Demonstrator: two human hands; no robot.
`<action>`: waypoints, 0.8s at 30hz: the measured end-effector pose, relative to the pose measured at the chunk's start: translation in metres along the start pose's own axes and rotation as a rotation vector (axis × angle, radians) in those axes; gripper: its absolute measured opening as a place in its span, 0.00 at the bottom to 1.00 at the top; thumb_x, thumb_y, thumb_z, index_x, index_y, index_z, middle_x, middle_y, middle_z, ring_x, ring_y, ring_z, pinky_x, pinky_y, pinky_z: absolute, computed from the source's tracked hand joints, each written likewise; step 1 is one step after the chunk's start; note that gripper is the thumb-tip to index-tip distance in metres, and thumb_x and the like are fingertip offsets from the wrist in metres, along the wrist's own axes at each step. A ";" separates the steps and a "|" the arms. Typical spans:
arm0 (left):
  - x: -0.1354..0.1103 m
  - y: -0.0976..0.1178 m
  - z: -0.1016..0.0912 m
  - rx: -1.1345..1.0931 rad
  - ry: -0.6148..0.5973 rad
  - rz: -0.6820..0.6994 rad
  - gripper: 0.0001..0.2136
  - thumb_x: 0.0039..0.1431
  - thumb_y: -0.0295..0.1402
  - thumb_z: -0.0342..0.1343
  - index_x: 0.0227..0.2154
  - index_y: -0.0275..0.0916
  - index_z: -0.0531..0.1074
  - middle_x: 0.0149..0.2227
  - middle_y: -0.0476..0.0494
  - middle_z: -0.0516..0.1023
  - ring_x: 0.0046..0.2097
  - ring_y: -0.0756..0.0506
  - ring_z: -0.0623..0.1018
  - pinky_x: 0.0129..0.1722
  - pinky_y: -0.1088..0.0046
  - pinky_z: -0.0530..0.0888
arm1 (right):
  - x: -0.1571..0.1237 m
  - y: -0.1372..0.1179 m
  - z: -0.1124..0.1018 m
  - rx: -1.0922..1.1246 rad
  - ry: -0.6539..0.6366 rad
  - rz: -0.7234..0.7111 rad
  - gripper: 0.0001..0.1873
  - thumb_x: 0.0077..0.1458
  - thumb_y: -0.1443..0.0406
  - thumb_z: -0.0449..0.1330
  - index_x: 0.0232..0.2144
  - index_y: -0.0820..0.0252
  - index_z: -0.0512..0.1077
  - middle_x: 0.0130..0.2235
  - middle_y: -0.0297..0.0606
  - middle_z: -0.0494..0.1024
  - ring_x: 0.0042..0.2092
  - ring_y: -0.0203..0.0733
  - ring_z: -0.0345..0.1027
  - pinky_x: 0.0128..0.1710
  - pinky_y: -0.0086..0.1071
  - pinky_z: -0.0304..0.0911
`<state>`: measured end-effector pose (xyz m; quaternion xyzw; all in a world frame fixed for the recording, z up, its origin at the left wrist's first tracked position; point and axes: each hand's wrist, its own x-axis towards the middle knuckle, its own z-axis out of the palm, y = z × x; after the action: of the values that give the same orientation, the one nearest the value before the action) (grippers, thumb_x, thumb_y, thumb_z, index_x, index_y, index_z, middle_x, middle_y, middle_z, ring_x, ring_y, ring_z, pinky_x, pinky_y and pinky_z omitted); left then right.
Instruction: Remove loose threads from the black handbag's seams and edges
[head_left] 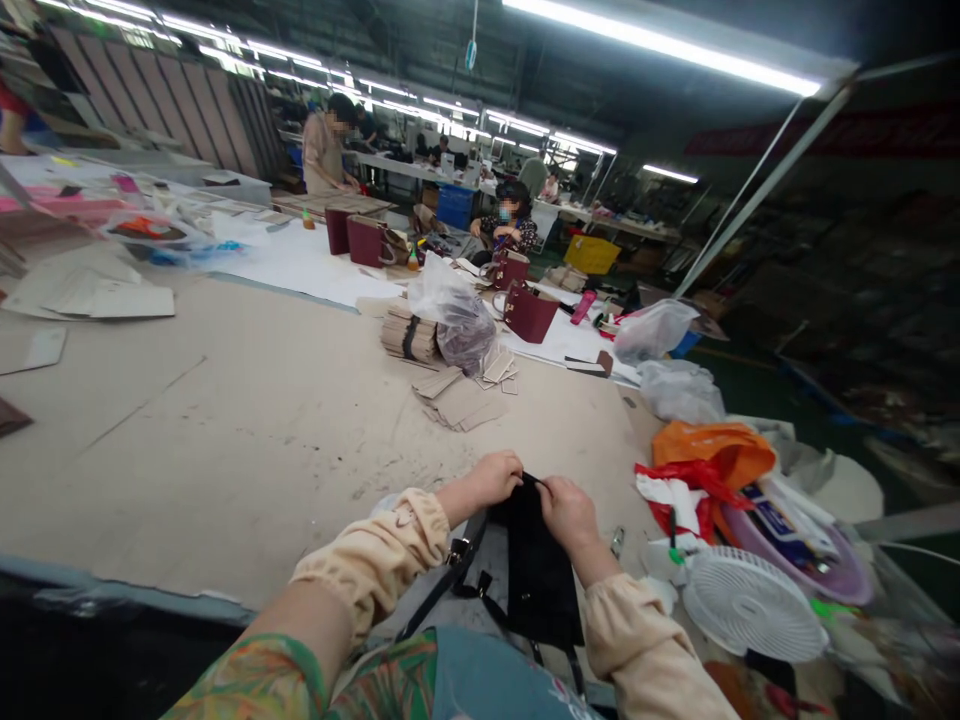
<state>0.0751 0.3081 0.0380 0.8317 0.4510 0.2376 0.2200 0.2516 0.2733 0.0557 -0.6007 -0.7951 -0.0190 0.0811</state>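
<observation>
My left hand (491, 478) and my right hand (568, 512) pinch the top edge of a black bag (541, 575) close to my body, at the table's near side. Between the two hands the bag's upper edge shows as a narrow dark strip. Black straps with metal buckles (459, 550) hang off to its left. A small metal fastener shows low on the bag's front. Just beyond my hands lies a fanned stack of beige pieces (457, 400).
Ahead are a bundle of beige pieces (409, 335), a clear plastic bag (461, 320) and maroon handbags (529, 312). At right stand a white fan (754, 602) and a purple basin (847, 565) with an orange bag (709, 448) beside it. Several people work farther back.
</observation>
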 end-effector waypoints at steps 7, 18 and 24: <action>0.002 -0.003 0.006 -0.051 0.015 -0.039 0.06 0.56 0.30 0.52 0.32 0.36 0.74 0.35 0.45 0.76 0.38 0.49 0.73 0.42 0.75 0.69 | 0.001 0.002 0.000 0.032 -0.005 0.006 0.16 0.60 0.62 0.46 0.32 0.59 0.73 0.32 0.38 0.75 0.35 0.37 0.67 0.35 0.27 0.55; 0.002 0.004 0.002 -0.034 0.010 -0.070 0.07 0.57 0.28 0.49 0.33 0.36 0.71 0.34 0.44 0.75 0.38 0.48 0.73 0.41 0.74 0.69 | 0.000 0.005 0.000 0.067 -0.004 0.004 0.17 0.61 0.62 0.45 0.33 0.58 0.73 0.33 0.39 0.76 0.36 0.37 0.67 0.36 0.27 0.55; 0.002 0.006 0.003 -0.021 0.015 -0.076 0.06 0.57 0.29 0.49 0.32 0.36 0.71 0.34 0.44 0.75 0.38 0.48 0.73 0.41 0.74 0.69 | -0.001 0.010 0.000 0.093 -0.008 -0.018 0.18 0.61 0.60 0.45 0.34 0.57 0.74 0.33 0.38 0.76 0.36 0.37 0.68 0.37 0.27 0.56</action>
<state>0.0817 0.3064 0.0392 0.8099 0.4813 0.2401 0.2340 0.2616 0.2756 0.0553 -0.5893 -0.8008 0.0198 0.1054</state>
